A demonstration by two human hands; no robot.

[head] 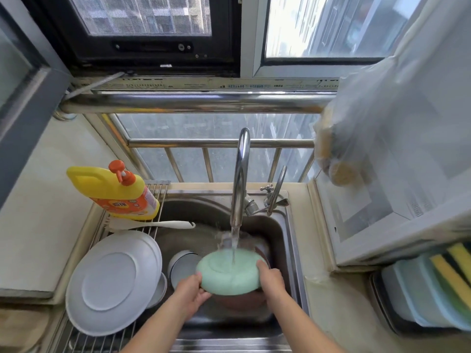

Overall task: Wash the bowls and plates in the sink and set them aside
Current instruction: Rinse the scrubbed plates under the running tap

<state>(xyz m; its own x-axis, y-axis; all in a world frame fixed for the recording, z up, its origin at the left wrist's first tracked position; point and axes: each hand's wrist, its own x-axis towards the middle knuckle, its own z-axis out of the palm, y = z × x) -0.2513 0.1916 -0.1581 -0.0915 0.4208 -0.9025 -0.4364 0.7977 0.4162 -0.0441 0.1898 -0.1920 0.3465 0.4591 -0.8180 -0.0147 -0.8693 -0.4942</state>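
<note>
I hold a green bowl (229,273) upside down over the steel sink (288,240), under water running from the tap (240,174). My left hand (190,294) grips its left rim and my right hand (271,280) grips its right rim. Below the green bowl lies a brownish bowl (239,300), mostly hidden. A white bowl with a dark rim (182,267) sits in the sink to the left. Large white plates (114,281) rest upside down on the wire rack (102,337) over the sink's left side, with a small white bowl (159,291) under their edge.
A yellow detergent bottle (117,193) with an orange pump and a white spoon (150,224) lie on the rack behind the plates. A tray with sponges (446,271) and light blue containers stands at right. A plastic bag (356,138) hangs at upper right. Window bars run behind the sink.
</note>
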